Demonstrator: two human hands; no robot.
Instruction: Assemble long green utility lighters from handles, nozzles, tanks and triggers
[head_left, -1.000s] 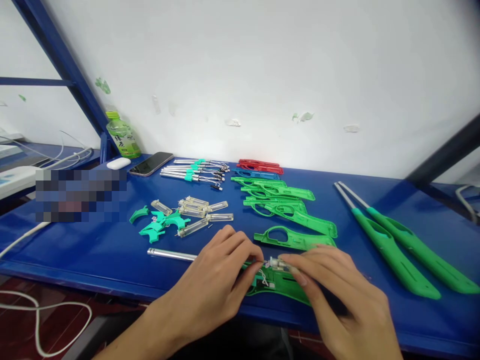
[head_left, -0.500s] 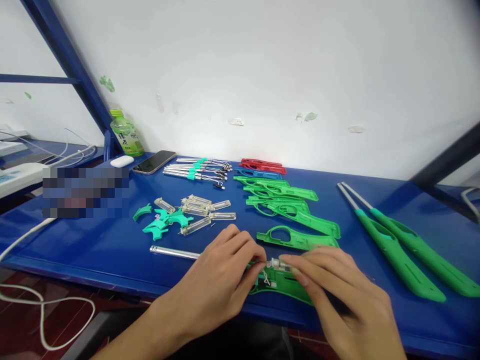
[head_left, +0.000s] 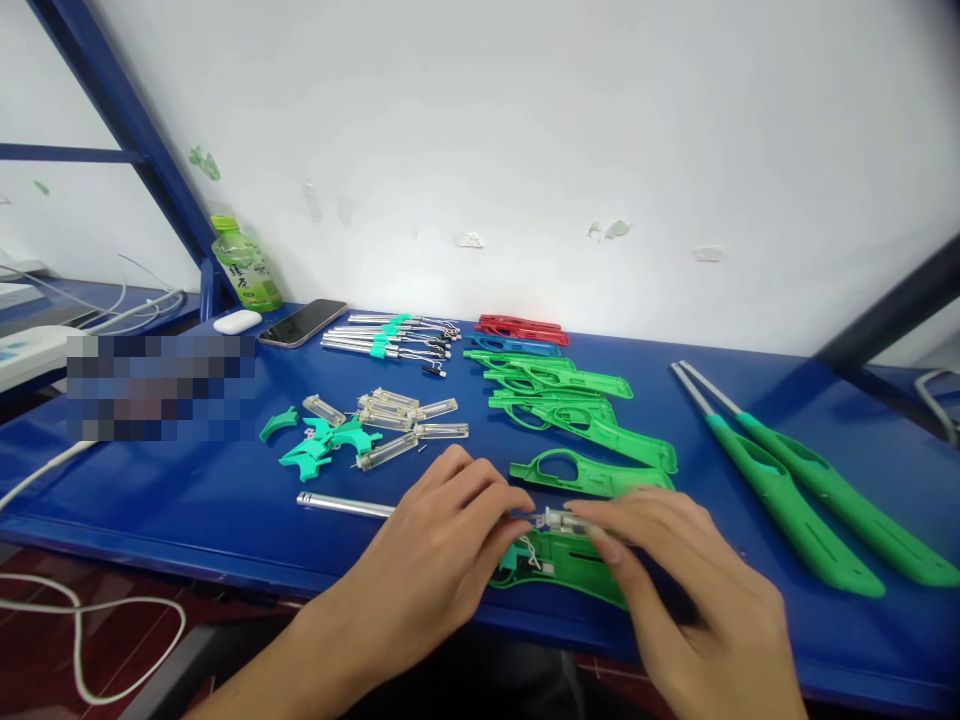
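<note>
Between my fingertips, a small clear cartridge (head_left: 562, 520) lies sideways just above an open green lighter shell (head_left: 585, 568). My right hand (head_left: 694, 590) pinches the cartridge's right end. My left hand (head_left: 442, 535) is pinched close to its left tip; whatever those fingers hold is too small to make out. White wires and a black piece (head_left: 534, 562) rest in the shell below. A silver tube (head_left: 341, 505) sticks out to the left from behind my left hand. Another green shell half (head_left: 592, 474) lies just beyond my hands.
Clear cartridges (head_left: 394, 412), teal pieces (head_left: 307, 455) and wired metal rods (head_left: 375, 335) lie left of centre. Green shells (head_left: 555, 378) lie behind my hands, two assembled lighters (head_left: 795, 500) at right. A phone (head_left: 304, 323) and bottle (head_left: 244, 265) stand back left.
The cartridge and my right fingertips have shifted very slightly right, widening the gap to my left fingertips. The whole view has moved a little.
</note>
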